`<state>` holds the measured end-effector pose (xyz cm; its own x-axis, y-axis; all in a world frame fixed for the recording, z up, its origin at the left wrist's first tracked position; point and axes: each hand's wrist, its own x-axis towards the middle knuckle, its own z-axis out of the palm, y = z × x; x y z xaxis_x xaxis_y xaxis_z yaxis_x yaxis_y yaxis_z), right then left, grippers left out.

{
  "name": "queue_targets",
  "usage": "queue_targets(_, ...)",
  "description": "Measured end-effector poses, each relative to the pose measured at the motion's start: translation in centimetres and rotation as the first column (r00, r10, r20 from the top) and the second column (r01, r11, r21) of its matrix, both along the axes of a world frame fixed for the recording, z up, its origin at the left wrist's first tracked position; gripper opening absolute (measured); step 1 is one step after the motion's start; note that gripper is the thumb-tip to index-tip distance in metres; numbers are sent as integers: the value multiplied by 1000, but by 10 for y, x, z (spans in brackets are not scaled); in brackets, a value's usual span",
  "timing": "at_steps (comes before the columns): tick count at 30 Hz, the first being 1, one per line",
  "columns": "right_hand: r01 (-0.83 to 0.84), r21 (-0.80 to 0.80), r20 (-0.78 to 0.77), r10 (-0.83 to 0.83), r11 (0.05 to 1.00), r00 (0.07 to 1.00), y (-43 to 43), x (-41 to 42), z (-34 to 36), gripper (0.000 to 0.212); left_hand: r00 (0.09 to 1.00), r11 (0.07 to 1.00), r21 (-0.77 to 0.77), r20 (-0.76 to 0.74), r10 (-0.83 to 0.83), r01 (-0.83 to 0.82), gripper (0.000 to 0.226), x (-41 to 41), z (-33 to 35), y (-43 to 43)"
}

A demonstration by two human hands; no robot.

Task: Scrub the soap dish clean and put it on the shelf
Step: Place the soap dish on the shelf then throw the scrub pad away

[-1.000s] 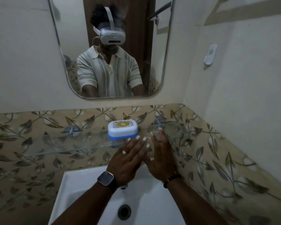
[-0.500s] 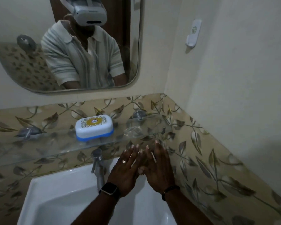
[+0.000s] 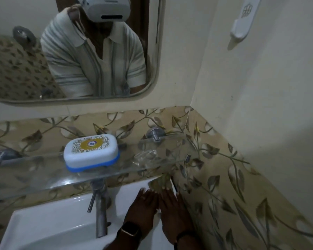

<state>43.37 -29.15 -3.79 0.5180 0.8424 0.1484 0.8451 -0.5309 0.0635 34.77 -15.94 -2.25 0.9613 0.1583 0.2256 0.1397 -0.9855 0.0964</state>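
Head view: left hand (image 3: pixel 143 211), right hand (image 3: pixel 173 213) now lower

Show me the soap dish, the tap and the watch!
soap dish (image 3: pixel 91 149): head view, on its white lid.
tap (image 3: pixel 100 219): head view, on its upright metal stem.
smartwatch (image 3: pixel 130 231): head view, on its dark screen.

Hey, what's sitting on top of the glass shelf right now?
The soap dish, closed, and to its right what looks like a clear crinkled wrapper. Because the dish is closed, whatever is inside it can't be seen.
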Motion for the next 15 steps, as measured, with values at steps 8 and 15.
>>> queue_targets(8, -53, 12, 60, 52, 999, 997, 6, 3, 10, 54, 997, 998, -60, -74, 7, -12, 60, -1, -4, 3)
queue_targets(15, -41, 42, -9, 41, 998, 999, -2, -13, 43, 51, 999, 999, -39, 43, 15, -13, 64, -19, -20, -12)
